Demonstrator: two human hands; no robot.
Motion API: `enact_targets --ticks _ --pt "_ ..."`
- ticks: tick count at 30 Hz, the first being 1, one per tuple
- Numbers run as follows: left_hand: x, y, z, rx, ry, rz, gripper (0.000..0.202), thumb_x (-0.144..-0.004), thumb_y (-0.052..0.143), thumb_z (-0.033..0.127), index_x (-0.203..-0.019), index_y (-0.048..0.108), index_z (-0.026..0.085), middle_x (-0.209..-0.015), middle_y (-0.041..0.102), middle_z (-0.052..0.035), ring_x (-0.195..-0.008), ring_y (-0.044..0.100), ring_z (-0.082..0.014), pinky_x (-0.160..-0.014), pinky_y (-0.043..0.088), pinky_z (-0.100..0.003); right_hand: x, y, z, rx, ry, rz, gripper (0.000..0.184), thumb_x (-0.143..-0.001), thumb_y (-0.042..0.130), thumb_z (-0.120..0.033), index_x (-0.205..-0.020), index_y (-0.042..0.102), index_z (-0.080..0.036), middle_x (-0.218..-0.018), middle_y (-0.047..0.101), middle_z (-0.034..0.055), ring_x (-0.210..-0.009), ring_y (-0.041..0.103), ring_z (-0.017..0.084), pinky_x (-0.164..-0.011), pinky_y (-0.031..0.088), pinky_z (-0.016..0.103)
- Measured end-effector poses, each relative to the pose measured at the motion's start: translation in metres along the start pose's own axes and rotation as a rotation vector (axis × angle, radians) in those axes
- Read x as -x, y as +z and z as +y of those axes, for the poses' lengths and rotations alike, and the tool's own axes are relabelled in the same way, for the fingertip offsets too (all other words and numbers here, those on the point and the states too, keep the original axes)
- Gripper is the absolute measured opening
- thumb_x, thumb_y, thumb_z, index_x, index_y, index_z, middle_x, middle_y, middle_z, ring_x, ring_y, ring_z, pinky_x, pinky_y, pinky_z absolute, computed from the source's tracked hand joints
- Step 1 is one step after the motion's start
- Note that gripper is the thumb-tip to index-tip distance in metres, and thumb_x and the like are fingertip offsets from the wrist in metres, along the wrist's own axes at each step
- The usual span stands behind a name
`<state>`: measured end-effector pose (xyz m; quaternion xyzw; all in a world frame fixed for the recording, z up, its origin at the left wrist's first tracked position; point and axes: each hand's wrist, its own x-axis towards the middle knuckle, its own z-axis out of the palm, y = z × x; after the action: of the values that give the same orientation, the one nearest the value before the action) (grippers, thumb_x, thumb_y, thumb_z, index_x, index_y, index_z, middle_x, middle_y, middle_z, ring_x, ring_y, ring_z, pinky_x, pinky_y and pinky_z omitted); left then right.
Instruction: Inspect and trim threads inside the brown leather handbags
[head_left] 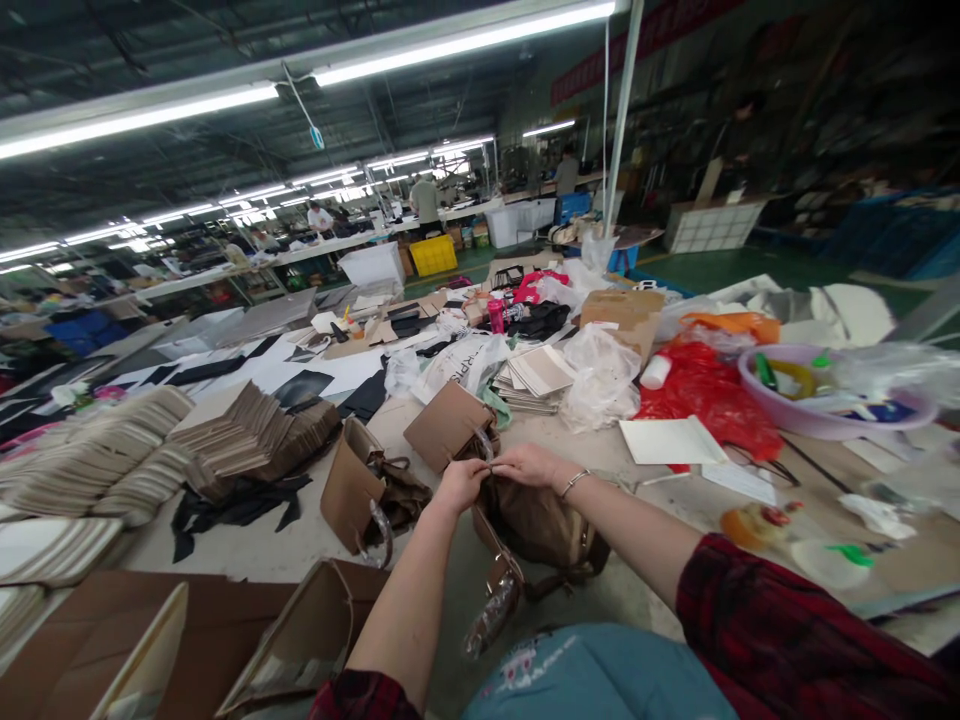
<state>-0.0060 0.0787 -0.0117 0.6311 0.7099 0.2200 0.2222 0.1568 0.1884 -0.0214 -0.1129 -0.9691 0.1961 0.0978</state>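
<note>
A brown handbag [536,520] lies open on the table in front of me, its dark lining showing and a plastic-wrapped handle [493,612] hanging on the near side. My left hand [461,485] is closed in a pinch at the bag's upper edge. Beside it, fingertips almost meeting the left ones, my right hand [527,466] pinches the same edge. Exactly what lies between the fingertips is hidden. Just behind my hands stands a brown bag panel [448,425] with a wrapped handle. Left of them sits another brown handbag [351,488], tilted, its handle wrapped in plastic.
Stacks of beige panels [240,430] and black strips [232,505] lie to the left. More brown bag pieces [300,630] stand at the near left. To the right are a red plastic bag [701,390], a lilac basin [832,425] and a glue-stained container [757,522]. People work far back.
</note>
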Motion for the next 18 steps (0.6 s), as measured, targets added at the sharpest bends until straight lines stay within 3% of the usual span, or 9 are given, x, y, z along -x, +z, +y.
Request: enact_targets --ticks 5,11,15,18 --pt "-0.002 0.000 0.001 -0.005 0.002 -0.028 0.024 -0.084 0.051 0.021 -0.095 0.072 0.020 -0.090 0.072 -0.0028 -0.085 0.064 -0.0162 -0.081 0.046 -0.023 0.008 -0.001 0.004 -0.021 -0.007 0.053 0.031 -0.079 0.065 -0.033 -0.106 0.066 -0.018 -0.097 0.068 0.0070 -0.086 0.061 0.019 -0.075 0.045 0.026" --pt "0.005 0.004 0.004 0.029 0.027 -0.004 0.027 -0.087 0.046 0.019 -0.101 0.069 0.018 -0.100 0.070 -0.0052 -0.093 0.063 -0.0167 -0.088 0.046 -0.025 0.010 0.001 0.003 -0.005 -0.009 0.060 0.021 -0.086 0.057 -0.031 -0.099 0.070 -0.021 -0.088 0.068 0.0059 -0.078 0.060 0.017 -0.068 0.042 0.025" --pt "0.012 0.005 0.005 0.063 0.025 0.082 0.031 -0.082 0.053 0.016 -0.112 0.062 0.018 -0.114 0.065 -0.0051 -0.106 0.058 -0.0158 -0.097 0.042 -0.026 0.008 0.001 -0.003 0.013 0.003 0.054 0.021 -0.088 0.053 -0.028 -0.099 0.069 -0.021 -0.089 0.068 0.0058 -0.076 0.059 0.017 -0.067 0.041 0.025" --pt "0.016 0.005 0.007 0.080 -0.034 0.132 0.028 -0.076 0.057 0.012 -0.103 0.065 0.018 -0.101 0.068 -0.0043 -0.097 0.061 -0.0164 -0.091 0.045 -0.027 0.008 0.000 -0.006 0.013 0.020 0.035 0.022 -0.089 0.051 -0.029 -0.094 0.070 -0.019 -0.086 0.067 0.0058 -0.074 0.058 0.016 -0.066 0.041 0.024"
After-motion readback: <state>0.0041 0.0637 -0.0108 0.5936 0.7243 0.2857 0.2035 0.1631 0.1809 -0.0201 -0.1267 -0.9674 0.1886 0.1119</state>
